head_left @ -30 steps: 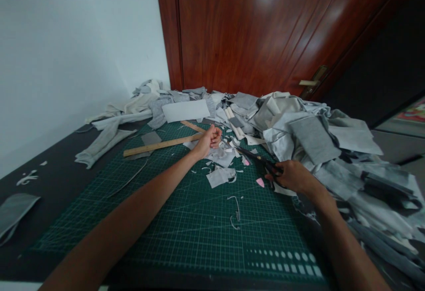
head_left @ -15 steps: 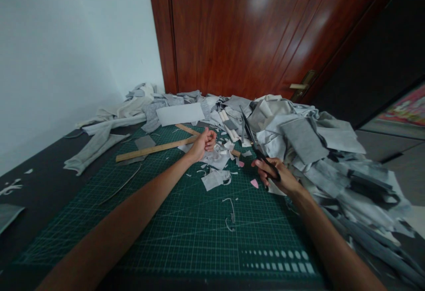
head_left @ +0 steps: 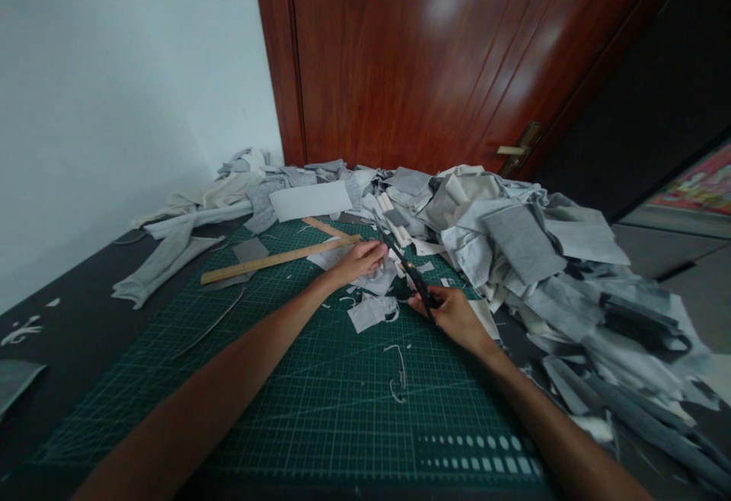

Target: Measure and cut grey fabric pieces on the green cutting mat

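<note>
My right hand [head_left: 442,311] is closed round the handles of black scissors [head_left: 406,263], whose blades point up and to the left. Close to the blades, my left hand [head_left: 365,259] has its fingers pressed together; whatever they pinch is too small to make out. Under and beside the left hand lie grey-white fabric scraps [head_left: 372,312] on the green cutting mat [head_left: 320,410]. A wooden ruler [head_left: 274,259] reaches from the left up to my left hand, with another wooden strip [head_left: 323,227] behind it.
A large heap of grey and white cloth [head_left: 525,242] runs along the back and right. Loose threads [head_left: 400,371] lie on the mat. More cloth [head_left: 165,257] rests at left on the dark table [head_left: 85,295]. Beyond stands a brown wooden door [head_left: 388,67].
My right hand has brought the scissors left, so the blades are now beside my left hand. The left hand has shifted slightly right and down.
</note>
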The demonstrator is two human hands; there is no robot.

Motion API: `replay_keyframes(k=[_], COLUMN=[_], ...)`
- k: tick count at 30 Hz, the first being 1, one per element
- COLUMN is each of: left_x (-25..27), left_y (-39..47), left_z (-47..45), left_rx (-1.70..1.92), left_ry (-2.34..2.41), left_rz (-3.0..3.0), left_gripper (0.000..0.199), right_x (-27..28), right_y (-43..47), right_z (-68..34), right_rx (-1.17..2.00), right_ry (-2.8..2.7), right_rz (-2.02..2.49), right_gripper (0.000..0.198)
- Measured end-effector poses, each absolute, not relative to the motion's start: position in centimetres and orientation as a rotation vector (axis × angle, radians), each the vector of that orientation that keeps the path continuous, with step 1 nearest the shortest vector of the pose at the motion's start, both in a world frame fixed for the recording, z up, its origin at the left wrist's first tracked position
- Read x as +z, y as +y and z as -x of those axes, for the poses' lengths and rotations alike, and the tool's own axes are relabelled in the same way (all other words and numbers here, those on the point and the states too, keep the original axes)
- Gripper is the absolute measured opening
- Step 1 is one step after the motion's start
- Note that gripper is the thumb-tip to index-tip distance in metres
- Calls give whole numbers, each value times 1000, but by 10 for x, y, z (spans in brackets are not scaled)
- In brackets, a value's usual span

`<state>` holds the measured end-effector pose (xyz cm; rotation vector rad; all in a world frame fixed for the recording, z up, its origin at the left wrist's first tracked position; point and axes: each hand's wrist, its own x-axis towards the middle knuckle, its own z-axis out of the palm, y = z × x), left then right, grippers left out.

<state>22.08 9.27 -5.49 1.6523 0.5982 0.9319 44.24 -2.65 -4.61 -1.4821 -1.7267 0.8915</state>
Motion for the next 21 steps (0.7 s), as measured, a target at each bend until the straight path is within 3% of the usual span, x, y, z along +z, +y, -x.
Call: replay_keyframes(k=[8,12,15,18,21], left_x=[-54,-32,-22,-25,-31], left_y=[110,113,103,84,65], left_z=[-211,-185,-149,-100,-53], left_rx=[1176,1177,995,521,403], left_ry=[841,955,842,636,850], left_rz=[-1877,-2335,-2657,-2858,-2874], left_gripper=[45,39,33,32,42], right_x=[-39,-41,-44,-46,-46], right_y=[-20,-14,-10,-8,-8], right_z=[-457,-462,-466,-468,-469], right_rx=[381,279,256,221,214], right_ry=[-1907,-1858,-1840,-1854,-1896], right_rz=[1784,1844,1899,1931,1908], right_gripper=[31,25,23,21,20])
